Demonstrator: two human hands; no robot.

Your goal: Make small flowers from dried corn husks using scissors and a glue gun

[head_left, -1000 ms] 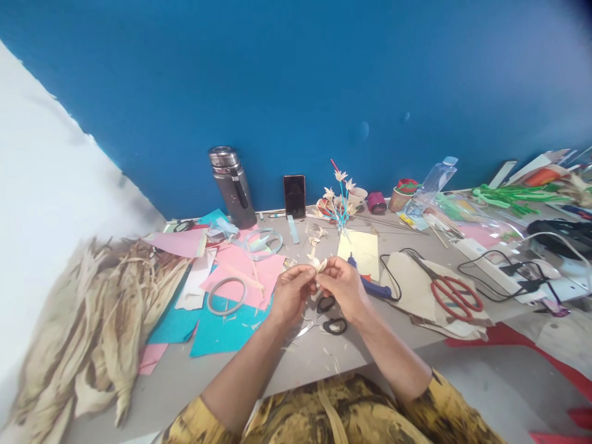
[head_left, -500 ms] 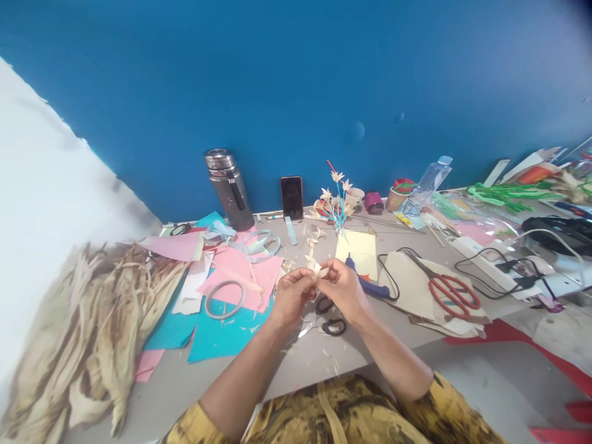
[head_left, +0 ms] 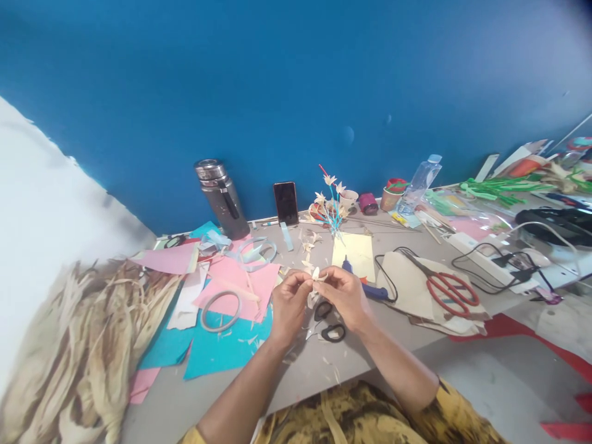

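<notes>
My left hand [head_left: 287, 302] and my right hand [head_left: 345, 295] meet above the grey table [head_left: 370, 357], both pinching a small cream husk flower [head_left: 317, 275] between fingertips. Its petals poke up between the two hands. Just below the hands lie black-handled scissors [head_left: 329, 322] among husk scraps. A blue glue gun [head_left: 367, 287] lies right of my right hand. Finished husk flowers on blue stems [head_left: 331, 203] stand at the back by the wall.
A heap of dried corn husks [head_left: 87, 351] fills the left. Pink and teal paper sheets [head_left: 226, 302] and a tape ring [head_left: 221, 303] lie left of the hands. Red scissors [head_left: 451, 290], cables, a power strip [head_left: 485, 262], a flask [head_left: 217, 196], a phone [head_left: 285, 202] and a bottle [head_left: 419, 182] stand further back.
The view has tipped and shifted slightly; the hands sit a little lower in the picture. Both hands keep hold of the small flower, fingers working at it.
</notes>
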